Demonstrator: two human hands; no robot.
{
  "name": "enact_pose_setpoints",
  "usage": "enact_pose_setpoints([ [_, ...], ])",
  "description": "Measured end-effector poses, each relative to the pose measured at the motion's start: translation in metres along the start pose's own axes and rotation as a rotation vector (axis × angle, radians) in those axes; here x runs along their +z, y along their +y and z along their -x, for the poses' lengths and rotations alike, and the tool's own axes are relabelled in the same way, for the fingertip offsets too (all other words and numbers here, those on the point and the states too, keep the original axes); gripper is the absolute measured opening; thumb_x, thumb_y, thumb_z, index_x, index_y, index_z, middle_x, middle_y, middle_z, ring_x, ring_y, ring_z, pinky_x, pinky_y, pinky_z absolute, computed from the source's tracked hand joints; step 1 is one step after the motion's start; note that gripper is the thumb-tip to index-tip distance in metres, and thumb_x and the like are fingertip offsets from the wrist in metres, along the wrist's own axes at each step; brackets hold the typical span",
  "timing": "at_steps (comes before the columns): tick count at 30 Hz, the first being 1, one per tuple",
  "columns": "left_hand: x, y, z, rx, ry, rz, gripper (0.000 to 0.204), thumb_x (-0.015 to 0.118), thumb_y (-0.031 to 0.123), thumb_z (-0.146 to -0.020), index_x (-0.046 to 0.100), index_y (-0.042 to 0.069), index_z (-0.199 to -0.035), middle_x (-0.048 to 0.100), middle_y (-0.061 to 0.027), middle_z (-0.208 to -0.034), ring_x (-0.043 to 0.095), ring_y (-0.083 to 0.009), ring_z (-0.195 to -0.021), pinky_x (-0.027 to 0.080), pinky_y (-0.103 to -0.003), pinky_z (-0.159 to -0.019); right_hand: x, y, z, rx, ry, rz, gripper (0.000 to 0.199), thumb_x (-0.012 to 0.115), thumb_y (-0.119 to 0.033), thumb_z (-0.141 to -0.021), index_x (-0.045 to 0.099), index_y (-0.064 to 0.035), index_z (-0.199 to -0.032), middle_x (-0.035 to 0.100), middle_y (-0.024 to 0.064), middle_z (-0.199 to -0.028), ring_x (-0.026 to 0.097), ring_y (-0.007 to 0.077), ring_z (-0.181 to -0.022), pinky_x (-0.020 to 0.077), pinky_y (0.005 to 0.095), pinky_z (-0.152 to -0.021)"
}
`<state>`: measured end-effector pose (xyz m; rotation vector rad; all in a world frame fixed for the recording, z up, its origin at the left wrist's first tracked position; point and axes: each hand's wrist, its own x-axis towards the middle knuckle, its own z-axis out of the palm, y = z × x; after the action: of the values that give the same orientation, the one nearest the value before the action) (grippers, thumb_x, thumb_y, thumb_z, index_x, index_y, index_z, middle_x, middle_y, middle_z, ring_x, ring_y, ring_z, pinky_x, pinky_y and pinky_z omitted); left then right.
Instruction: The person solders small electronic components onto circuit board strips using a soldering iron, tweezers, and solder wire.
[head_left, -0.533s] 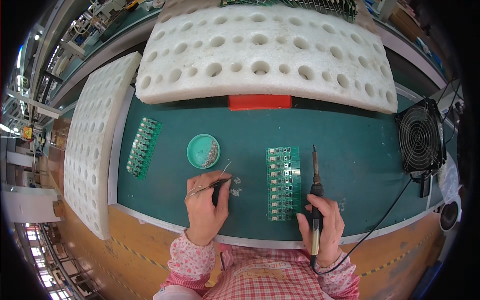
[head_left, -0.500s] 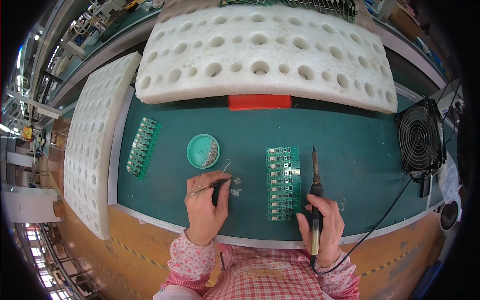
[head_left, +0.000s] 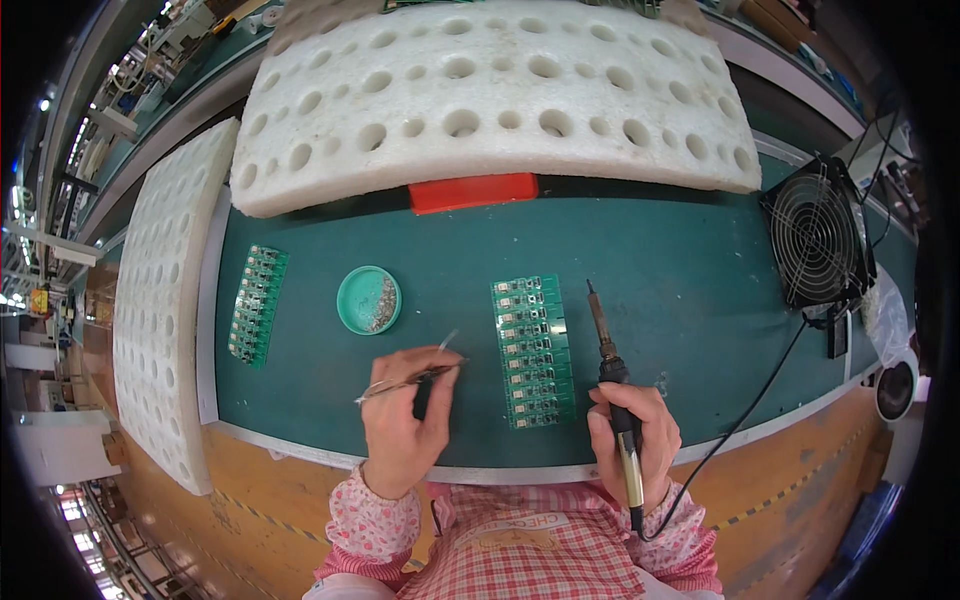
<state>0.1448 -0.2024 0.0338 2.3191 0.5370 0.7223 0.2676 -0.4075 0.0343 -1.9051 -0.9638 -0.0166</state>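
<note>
On the green mat, I see my left hand (head_left: 400, 425) pinching tweezers (head_left: 410, 378) and my right hand (head_left: 635, 440) gripping the soldering iron (head_left: 612, 380) beside the central board panel (head_left: 532, 350), its tip clear, so I judge soldering not yet begun.

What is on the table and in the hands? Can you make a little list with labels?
left hand: holds thin tweezers
right hand: holds soldering iron, tip pointing away
between the hands: green circuit board panel
left side of mat: second green board, round green dish of small bits
far side: white foam trays, red block
right: small fan
</note>
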Motion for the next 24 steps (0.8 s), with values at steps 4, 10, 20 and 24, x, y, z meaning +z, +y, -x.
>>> enact_pose_setpoints([
  [4,0.013,0.011,-0.001,0.072,-0.075,0.061,0.02,0.07,-0.009,-0.083,0.068,0.0,-0.101,0.07,-0.012,-0.099,0.066,-0.0269,-0.086,0.052,-0.034,-0.076,-0.003,0.0,0.001,-0.026,0.047,-0.042,0.034,0.076,0.002,-0.081,0.063,-0.0042,-0.112,0.069,0.0094,-0.084,0.067,0.0234,-0.072,0.0539,0.0325,-0.065],
  [10,0.023,0.01,-0.001,0.099,-0.152,0.106,0.021,0.071,-0.01,-0.081,0.068,-0.001,-0.1,0.071,-0.0123,-0.099,0.066,-0.0272,-0.087,0.052,-0.034,-0.075,-0.003,0.004,0.002,-0.027,0.051,-0.067,0.033,0.076,0.003,-0.081,0.063,-0.0032,-0.11,0.07,0.0096,-0.085,0.068,0.0236,-0.072,0.0546,0.0322,-0.064],
  [20,0.024,0.013,-0.003,0.088,-0.154,0.062,0.019,0.071,-0.007,-0.082,0.07,0.0,-0.099,0.071,-0.0115,-0.099,0.065,-0.0288,-0.086,0.051,-0.036,-0.077,-0.005,0.004,0.001,-0.052,0.034,-0.086,0.036,0.077,0.004,-0.078,0.063,-0.0024,-0.111,0.071,0.0106,-0.086,0.069,0.024,-0.071,0.0552,0.0321,-0.063],
  [24,0.024,0.016,-0.003,0.066,-0.158,0.046,0.018,0.071,-0.006,-0.082,0.071,0.0,-0.099,0.071,-0.0116,-0.099,0.065,-0.0295,-0.087,0.05,-0.038,-0.079,-0.005,0.005,0.002,-0.047,0.023,-0.089,0.037,0.077,0.004,-0.078,0.062,-0.0023,-0.111,0.071,0.0109,-0.087,0.069,0.0244,-0.072,0.0554,0.0324,-0.063],
])
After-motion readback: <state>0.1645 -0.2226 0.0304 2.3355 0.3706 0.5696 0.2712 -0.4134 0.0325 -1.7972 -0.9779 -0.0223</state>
